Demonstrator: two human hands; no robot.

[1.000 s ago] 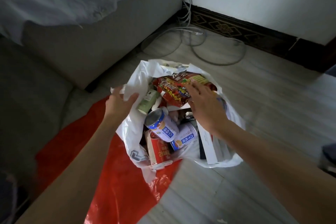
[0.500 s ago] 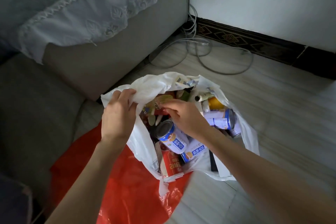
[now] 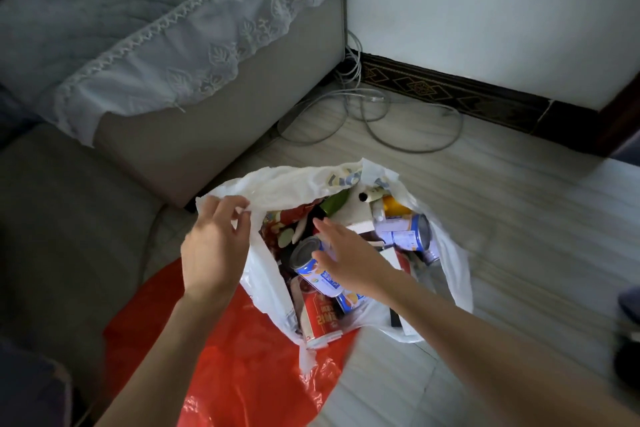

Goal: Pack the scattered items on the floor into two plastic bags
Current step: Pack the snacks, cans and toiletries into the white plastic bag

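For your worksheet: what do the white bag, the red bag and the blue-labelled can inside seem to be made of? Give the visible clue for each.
White bag: thin plastic film; translucent, crumpling softly.
Red bag: glossy plastic film; shiny creases catch the light.
Blue-labelled can: probably metal; dull silvery lid and rim, printed label wrapped around.

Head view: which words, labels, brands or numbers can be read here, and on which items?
Nothing reads clearly.
Blue-and-white can: blue label panel with white characters, blurred.
Second blue-and-white can: print too small.
Red can: pale characters, illegible.
White bag: printed pattern near rim, unreadable.
Red snack packet: no legible text.
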